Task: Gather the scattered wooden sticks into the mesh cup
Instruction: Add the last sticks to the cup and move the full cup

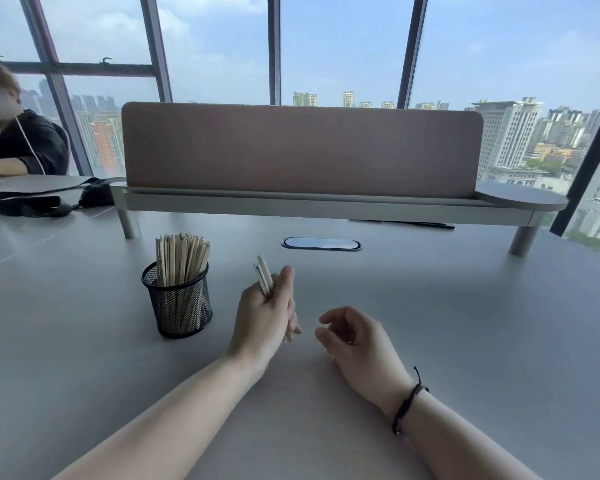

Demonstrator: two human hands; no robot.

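A black mesh cup point(181, 308) stands on the grey table point(447, 341), left of centre, packed with several upright wooden sticks point(181, 258). To its right, my left hand point(267, 317) grips a small bundle of wooden sticks point(264, 274); their tips stick out above my fingers and a short end shows below my palm. My right hand point(357, 344) rests on the table beside it, fingers loosely curled, holding nothing. It wears a black cord bracelet at the wrist.
A raised shelf with a brown divider panel point(302, 150) spans the back of the table. An oval cable port point(321, 244) lies in front of it. A black bag point(49, 199) and a seated person point(18, 140) are at the far left.
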